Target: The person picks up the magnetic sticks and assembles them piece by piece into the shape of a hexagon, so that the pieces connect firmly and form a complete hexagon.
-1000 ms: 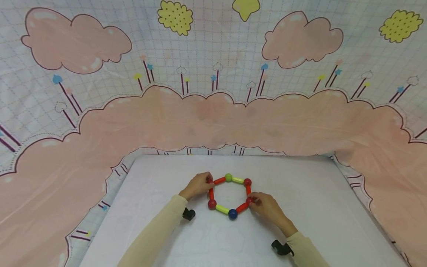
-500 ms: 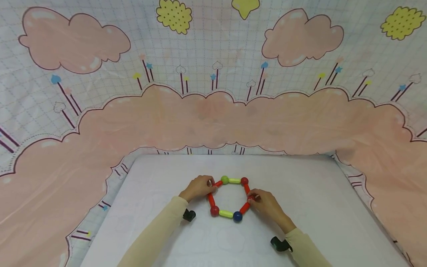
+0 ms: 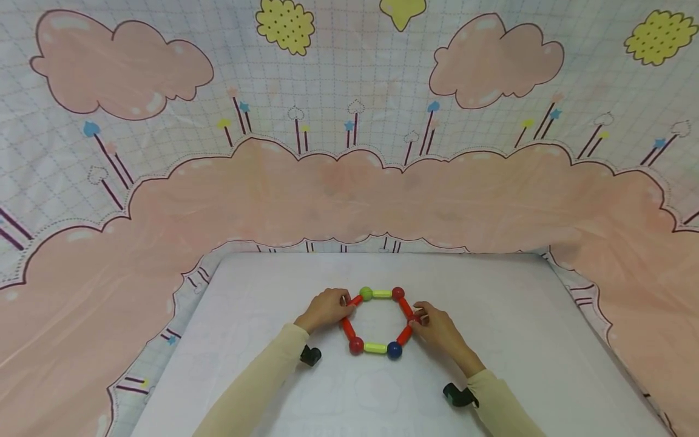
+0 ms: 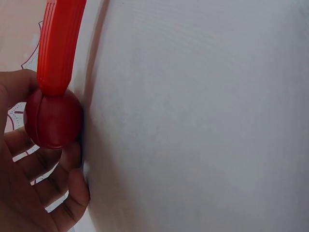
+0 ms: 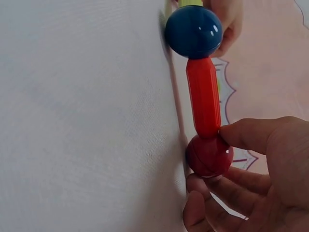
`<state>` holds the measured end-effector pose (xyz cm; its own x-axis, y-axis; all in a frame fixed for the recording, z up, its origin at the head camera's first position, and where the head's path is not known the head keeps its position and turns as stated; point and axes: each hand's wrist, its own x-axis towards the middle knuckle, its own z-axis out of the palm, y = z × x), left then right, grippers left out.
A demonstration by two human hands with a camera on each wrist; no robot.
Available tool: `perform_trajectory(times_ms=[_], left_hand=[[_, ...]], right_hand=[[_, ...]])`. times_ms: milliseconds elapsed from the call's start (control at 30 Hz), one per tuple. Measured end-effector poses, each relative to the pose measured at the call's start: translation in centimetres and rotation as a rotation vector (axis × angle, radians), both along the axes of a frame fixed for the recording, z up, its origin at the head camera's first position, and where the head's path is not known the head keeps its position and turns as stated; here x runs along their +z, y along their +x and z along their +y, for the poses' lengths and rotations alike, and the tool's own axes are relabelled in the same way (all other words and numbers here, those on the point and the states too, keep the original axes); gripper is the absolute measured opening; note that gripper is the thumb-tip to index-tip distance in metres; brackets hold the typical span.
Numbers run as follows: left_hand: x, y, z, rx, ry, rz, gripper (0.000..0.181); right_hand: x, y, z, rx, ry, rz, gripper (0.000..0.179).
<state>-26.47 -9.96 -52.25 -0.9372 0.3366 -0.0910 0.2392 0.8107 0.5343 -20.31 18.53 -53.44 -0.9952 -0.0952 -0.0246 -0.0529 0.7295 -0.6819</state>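
A six-sided ring of balls joined by rods lies on the white table [image 3: 295, 394]. In the head view its far side has a green ball [image 3: 366, 294], a yellow-green rod [image 3: 382, 294] and a red ball [image 3: 398, 294]. Along the near side are another red ball [image 3: 356, 346], a second yellow-green rod [image 3: 375, 348] and a blue ball [image 3: 394, 350]. Red rods form the slanted sides. My left hand [image 3: 327, 308] grips the left corner's red ball [image 4: 54, 118] between thumb and fingers. On the opposite corner, my right hand [image 3: 439, 331] pinches a red ball [image 5: 209, 155] beside a red rod [image 5: 203, 96].
Around the table hangs a cloth [image 3: 349, 200] printed with pink clouds and a grid. The table's far edge runs behind the ring. A small black device [image 3: 310, 355] sits at the left wrist, and another black device [image 3: 460, 396] at the right one.
The ring has turned slightly counterclockwise and now looks more even. Its near side has shifted right, its far side left. My right hand has edged away and right with its ball.
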Motion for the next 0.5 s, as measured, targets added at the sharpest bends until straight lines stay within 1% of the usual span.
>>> perform_trajectory(times_ms=[67,300,500], left_hand=[[-0.15,0.00,0.08,0.006,-0.010,0.005,0.015],[-0.28,0.04,0.29,0.006,-0.020,0.012,0.019],[-0.21,0.19,0.41,0.025,-0.029,0.027,0.021]], right_hand=[[-0.01,-0.11,-0.01,0.004,0.010,-0.004,0.037],[-0.09,-0.21,0.06,0.007,0.018,-0.018,0.034],[-0.10,-0.10,0.02,0.011,0.011,-0.011,0.032]])
